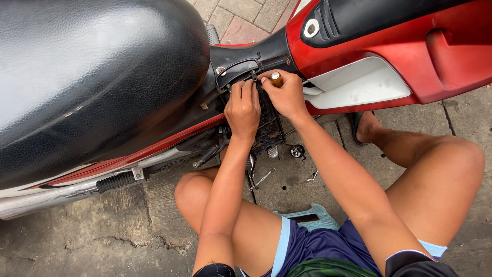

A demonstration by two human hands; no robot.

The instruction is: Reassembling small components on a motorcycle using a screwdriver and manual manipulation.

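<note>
A red motorcycle [389, 56] with a large black seat [87, 77] fills the top of the head view. Below the seat's front end, a black inner compartment [269, 123] of the frame is exposed. My left hand [243, 107] rests on this black part with its fingers curled against it. My right hand [284, 92] is beside it, closed around a tool with a yellow handle [277, 78] whose tip points down into the compartment. The tool's shaft is hidden by my fingers.
A black footpeg [115, 181] and chrome pipe [36, 200] run along the lower left. Small metal parts and a wrench [262, 179] lie on the cracked concrete between my knees. I sit on a low teal stool [312, 215]. Paving bricks show at the top.
</note>
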